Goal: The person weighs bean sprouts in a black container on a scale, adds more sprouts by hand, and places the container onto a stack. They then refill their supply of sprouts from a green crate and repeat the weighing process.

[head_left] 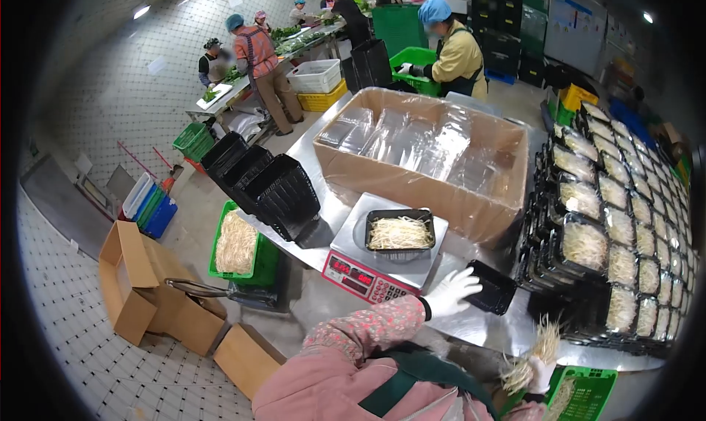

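My left hand (452, 294), white-gloved with its fingers spread, is beside an empty black tray (491, 287) on the metal table; whether it touches the tray I cannot tell. At the lower right my right hand (543, 375), also gloved, grips a bunch of bean sprouts (535, 353) beside a green crate (594, 391) holding more sprouts. A black tray filled with sprouts (401, 233) sits on the scale (351, 233), whose red front panel has lit digits.
Behind the scale stands a large cardboard box (419, 184) of clear plastic containers. Stacked black trays (283, 193) are at the left, tall stacks of packed sprouts (585, 244) at the right. A green crate of sprouts (235, 244) stands lower left. Several people work farther back.
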`<state>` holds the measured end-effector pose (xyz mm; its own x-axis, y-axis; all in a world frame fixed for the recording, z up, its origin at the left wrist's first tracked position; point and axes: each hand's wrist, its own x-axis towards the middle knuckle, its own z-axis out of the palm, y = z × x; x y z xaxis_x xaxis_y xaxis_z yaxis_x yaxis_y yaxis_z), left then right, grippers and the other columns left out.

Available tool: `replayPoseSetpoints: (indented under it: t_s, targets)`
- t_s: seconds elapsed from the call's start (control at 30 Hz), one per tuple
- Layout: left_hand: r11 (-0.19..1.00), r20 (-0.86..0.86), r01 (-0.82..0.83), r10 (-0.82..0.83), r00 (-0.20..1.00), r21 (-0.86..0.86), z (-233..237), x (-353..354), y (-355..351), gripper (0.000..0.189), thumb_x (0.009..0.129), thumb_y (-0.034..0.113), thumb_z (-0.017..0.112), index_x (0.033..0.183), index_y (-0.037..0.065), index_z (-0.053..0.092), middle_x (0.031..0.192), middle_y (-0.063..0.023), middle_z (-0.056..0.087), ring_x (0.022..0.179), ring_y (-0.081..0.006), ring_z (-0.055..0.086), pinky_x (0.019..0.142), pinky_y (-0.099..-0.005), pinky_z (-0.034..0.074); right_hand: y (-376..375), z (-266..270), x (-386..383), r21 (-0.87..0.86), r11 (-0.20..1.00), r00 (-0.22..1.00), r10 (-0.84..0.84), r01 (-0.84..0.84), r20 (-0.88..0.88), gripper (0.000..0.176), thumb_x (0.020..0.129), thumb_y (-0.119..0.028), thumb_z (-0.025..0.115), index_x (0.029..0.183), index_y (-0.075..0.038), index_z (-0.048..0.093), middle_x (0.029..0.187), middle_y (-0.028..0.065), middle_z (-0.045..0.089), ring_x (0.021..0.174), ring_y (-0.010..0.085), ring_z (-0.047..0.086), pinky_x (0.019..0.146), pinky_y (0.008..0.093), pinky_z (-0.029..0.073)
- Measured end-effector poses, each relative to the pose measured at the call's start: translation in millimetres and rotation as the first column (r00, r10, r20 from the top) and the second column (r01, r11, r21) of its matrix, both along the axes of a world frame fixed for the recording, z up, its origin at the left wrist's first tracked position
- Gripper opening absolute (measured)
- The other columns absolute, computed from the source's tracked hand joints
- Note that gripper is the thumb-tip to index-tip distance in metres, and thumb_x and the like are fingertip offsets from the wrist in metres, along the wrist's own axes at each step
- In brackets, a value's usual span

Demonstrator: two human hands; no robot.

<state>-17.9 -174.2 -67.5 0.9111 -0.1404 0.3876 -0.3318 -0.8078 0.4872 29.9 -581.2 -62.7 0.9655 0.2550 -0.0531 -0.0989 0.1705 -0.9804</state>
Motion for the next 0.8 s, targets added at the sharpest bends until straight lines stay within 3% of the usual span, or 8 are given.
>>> replayPoseSetpoints:
  t_s: [0.07,0.1,0.27,0.47,0.6,0.67,0.73,0.8]
  targets:
    - [0.992,0.095,-0.062,0.073,0.993,-0.113,71,-16,34,0.041,0.075,0.015,0.073,0.113,0.006,0.061,0.115,-0.0153,0.060,0.117,-0.0382,0.053,0.099,-0.0476,0.045,22,-4,17,-0.116,0.988,0.995,0.096,-0.098,-0.019,0.057,0.070,-0.004,0.070,0.125,0.001,0.056,0.105,0.0085,0.065,0.089,0.0182,0.063,0.077,0.0317,0.054]
    - [0.972,0.380,-0.134,0.201,0.903,-0.195,83,-26,52,0.037,0.075,0.012,0.071,0.111,0.005,0.062,0.109,-0.0166,0.061,0.111,-0.0384,0.057,0.098,-0.0468,0.046,57,25,16,-0.130,0.985,0.993,0.108,-0.114,-0.055,0.049,0.071,-0.005,0.071,0.119,0.001,0.060,0.101,0.0058,0.066,0.087,0.0165,0.063,0.076,0.0304,0.053]
    - [0.548,0.030,-0.604,0.754,0.656,-0.579,53,-57,158,0.044,0.098,0.010,0.054,0.140,0.000,0.046,0.137,-0.0183,0.052,0.128,-0.0314,0.049,0.109,-0.0400,0.037,208,122,52,-0.312,0.848,0.858,0.491,-0.429,0.154,0.054,0.069,-0.006,0.078,0.119,0.003,0.060,0.102,0.0043,0.068,0.093,0.0124,0.062,0.087,0.0285,0.051]
    - [0.536,-0.083,-0.519,0.638,0.766,-0.666,19,-51,205,0.045,0.104,0.020,0.041,0.145,0.000,0.041,0.145,-0.0173,0.046,0.134,-0.0275,0.043,0.114,-0.0363,0.031,381,177,68,-0.808,0.562,0.416,0.787,-0.178,0.455,0.048,0.071,-0.025,0.077,0.115,-0.010,0.065,0.102,0.0146,0.070,0.095,0.0331,0.067,0.086,0.0388,0.053]
    - [0.448,-0.137,-0.400,0.512,0.848,-0.800,-15,-30,224,0.046,0.107,0.022,0.035,0.146,-0.002,0.040,0.149,-0.0155,0.043,0.140,-0.0227,0.038,0.117,-0.0327,0.027,473,156,62,-0.975,0.187,0.137,0.970,0.121,0.203,0.041,0.065,-0.021,0.074,0.102,-0.007,0.065,0.095,0.0166,0.070,0.090,0.0348,0.068,0.077,0.0442,0.055]
    - [0.548,-0.153,-0.506,0.563,0.812,-0.666,3,-32,202,0.046,0.105,0.029,0.044,0.144,0.005,0.046,0.140,-0.0201,0.052,0.133,-0.0309,0.047,0.111,-0.0372,0.035,501,127,53,-0.986,0.066,0.151,0.984,0.153,0.090,0.036,0.066,-0.019,0.071,0.099,-0.006,0.066,0.091,0.0169,0.070,0.089,0.0358,0.068,0.075,0.0457,0.055]
    - [0.655,-0.313,-0.577,0.486,0.816,-0.488,38,-39,191,0.052,0.100,0.031,0.051,0.146,0.008,0.043,0.146,-0.0179,0.047,0.130,-0.0286,0.051,0.108,-0.0374,0.040,509,96,47,-0.973,0.213,0.143,0.964,0.087,0.224,0.032,0.067,-0.018,0.069,0.096,-0.007,0.067,0.090,0.0180,0.070,0.088,0.0364,0.068,0.074,0.0461,0.056]
    - [0.786,-0.051,-0.598,0.599,0.799,-0.153,25,-30,191,0.048,0.095,0.029,0.057,0.140,0.012,0.049,0.138,-0.0211,0.051,0.116,-0.0371,0.058,0.098,-0.0437,0.046,502,92,51,-0.935,0.352,0.113,0.928,0.036,0.354,0.033,0.067,-0.025,0.071,0.096,-0.009,0.068,0.091,0.0176,0.070,0.086,0.0369,0.068,0.074,0.0469,0.056]
